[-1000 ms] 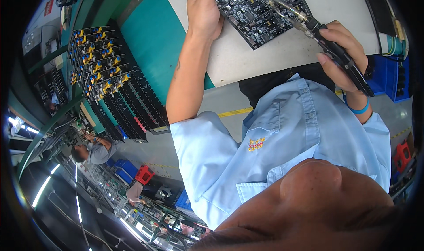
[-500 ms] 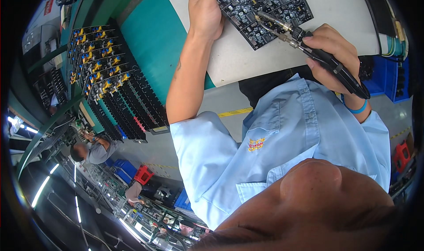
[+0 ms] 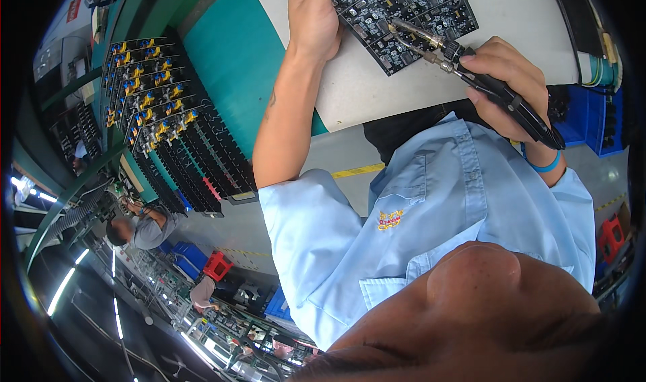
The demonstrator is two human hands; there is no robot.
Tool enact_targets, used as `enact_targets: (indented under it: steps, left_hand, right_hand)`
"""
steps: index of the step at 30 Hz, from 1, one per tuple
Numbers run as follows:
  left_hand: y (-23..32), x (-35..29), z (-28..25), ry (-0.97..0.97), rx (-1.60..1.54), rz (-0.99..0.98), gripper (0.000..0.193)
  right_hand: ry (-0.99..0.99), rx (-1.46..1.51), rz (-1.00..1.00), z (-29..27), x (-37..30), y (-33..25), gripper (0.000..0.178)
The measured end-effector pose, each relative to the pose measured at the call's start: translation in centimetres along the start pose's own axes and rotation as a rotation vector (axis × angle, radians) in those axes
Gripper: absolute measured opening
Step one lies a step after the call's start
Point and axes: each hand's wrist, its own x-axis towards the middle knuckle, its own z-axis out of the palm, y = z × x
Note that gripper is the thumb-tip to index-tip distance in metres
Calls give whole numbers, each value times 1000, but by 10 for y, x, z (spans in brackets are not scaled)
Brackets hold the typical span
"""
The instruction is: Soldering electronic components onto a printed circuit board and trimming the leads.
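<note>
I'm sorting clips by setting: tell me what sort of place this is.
Most likely an electronics assembly workshop: the right hand holds a black soldering-type tool at a dark circuit-board panel, and a black slotted rack holds boards with yellow parts.

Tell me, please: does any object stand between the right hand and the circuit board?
Only the black-handled tool, which the right hand itself holds: its metal front end reaches over the circuit board. Nothing else visible stands between them. Whether the tip touches the board, I cannot tell.
</note>
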Motion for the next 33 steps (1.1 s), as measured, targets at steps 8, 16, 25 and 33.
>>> enact_targets:
  steps: [8, 16, 25, 33]
  left_hand:
    - [0, -1, -1, -7, 14, 23, 51]
    - [1, -2, 0, -15, 28, 47, 55]
    - [2, -3, -1, -17, 46, 73, 59]
    - [1, -4, -1, -24, 62, 93, 62]
  right_hand:
    - [-41, -4, 3, -6, 5, -5, 45]
    - [-1, 4, -24, -5, 6, -4, 44]
    - [-18, -15, -14, -4, 7, -3, 43]
    - [-50, -58, -28, -8, 12, -11, 42]
